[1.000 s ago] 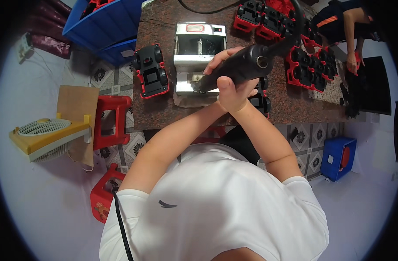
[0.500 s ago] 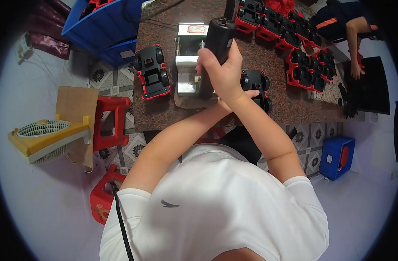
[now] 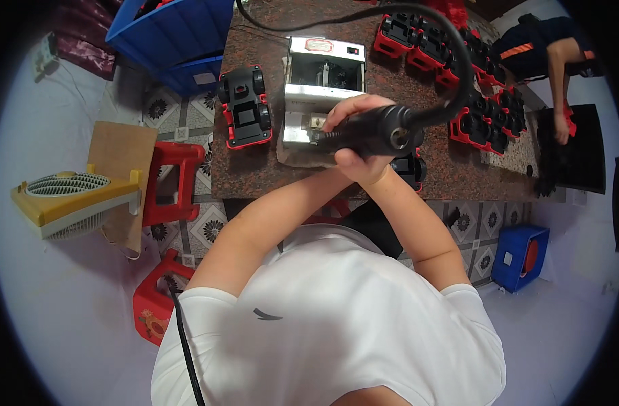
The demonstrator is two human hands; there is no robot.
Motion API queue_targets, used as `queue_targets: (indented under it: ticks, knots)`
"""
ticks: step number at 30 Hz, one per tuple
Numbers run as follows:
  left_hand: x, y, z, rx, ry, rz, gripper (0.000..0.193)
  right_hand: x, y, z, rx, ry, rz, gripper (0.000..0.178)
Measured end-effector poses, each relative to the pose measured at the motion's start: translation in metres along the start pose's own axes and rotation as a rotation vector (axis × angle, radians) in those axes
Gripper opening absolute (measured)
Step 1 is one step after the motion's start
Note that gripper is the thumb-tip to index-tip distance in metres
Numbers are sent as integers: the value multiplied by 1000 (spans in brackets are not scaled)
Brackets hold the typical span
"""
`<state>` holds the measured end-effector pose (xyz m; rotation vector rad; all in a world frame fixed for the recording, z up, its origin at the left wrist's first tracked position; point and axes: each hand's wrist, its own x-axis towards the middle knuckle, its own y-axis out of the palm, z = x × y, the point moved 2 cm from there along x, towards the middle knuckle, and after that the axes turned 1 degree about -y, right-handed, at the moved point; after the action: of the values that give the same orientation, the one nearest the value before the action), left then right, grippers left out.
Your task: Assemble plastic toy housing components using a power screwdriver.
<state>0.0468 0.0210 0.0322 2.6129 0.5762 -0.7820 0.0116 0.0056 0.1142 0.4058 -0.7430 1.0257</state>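
My right hand (image 3: 370, 169) is wrapped round a black electric screwdriver (image 3: 373, 132), held nearly level and pointing left. Its tip is by the front of a white and silver screw feeder (image 3: 323, 95). My left forearm (image 3: 292, 203) crosses under the right wrist, and that hand's fingers are hidden behind the right hand. Just beyond them, part of a black and red toy car chassis (image 3: 412, 172) shows, wheels up. Another upturned toy car chassis (image 3: 247, 108) lies left of the feeder.
Several upturned red and black toy cars (image 3: 482, 125) stand in rows at the table's right. A thick black cable (image 3: 466, 61) arches from the screwdriver. Blue bins (image 3: 174, 40) stand at the far left. A co-worker's arm (image 3: 560, 88) reaches in at the far right.
The screwdriver has swung from upright to nearly level, its cable end moving right and nearer. My left fingers, seen on the right chassis before, are now hidden.
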Motion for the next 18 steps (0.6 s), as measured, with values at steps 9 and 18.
queue_targets:
  ticks: [9, 18]
  knots:
    - [6, -9, 49, -183, 602, 158, 64, 29, 16, 4, 62, 296, -196, 49]
    - [24, 0, 54, -196, 604, 184, 63, 24, 0, 12, 65, 80, -257, 56]
